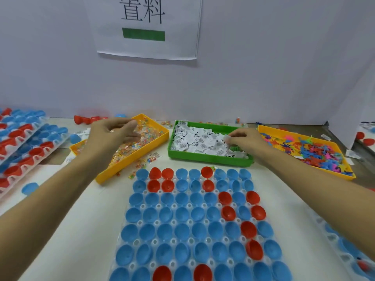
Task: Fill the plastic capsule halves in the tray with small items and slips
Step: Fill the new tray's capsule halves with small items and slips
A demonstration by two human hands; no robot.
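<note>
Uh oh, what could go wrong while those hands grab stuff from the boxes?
1. The left hand digs in the yellow tray of tiny clear packets, and some already lie spilled on the table beside it. More might scatter.
2. The right hand pinches paper slips in the green tray. They are piled loosely, so two may come up together.
3. The capsule halves sit close together, so an item could drop into the wrong cup.
</note>
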